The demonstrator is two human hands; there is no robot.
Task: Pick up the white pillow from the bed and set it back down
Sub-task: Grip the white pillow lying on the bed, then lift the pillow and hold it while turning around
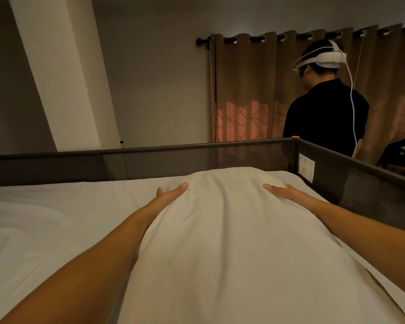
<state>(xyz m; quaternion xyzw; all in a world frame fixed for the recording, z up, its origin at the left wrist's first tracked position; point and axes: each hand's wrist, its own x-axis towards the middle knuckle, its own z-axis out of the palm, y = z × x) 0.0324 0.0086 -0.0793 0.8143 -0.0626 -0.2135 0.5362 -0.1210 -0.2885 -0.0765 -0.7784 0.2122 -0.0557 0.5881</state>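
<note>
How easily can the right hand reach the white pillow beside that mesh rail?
Likely yes, easily: the right hand rests flat on the white pillow; the mesh rail runs beside the forearm, not across it.

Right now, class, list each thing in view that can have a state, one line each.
white pillow, pressed between both hands; whether lifted is unclear.
left hand, fingers straight, flat on the pillow's left side.
right hand, fingers straight, flat on its right side.
curtains, drawn closed.
mesh bed rail, upright.
</note>
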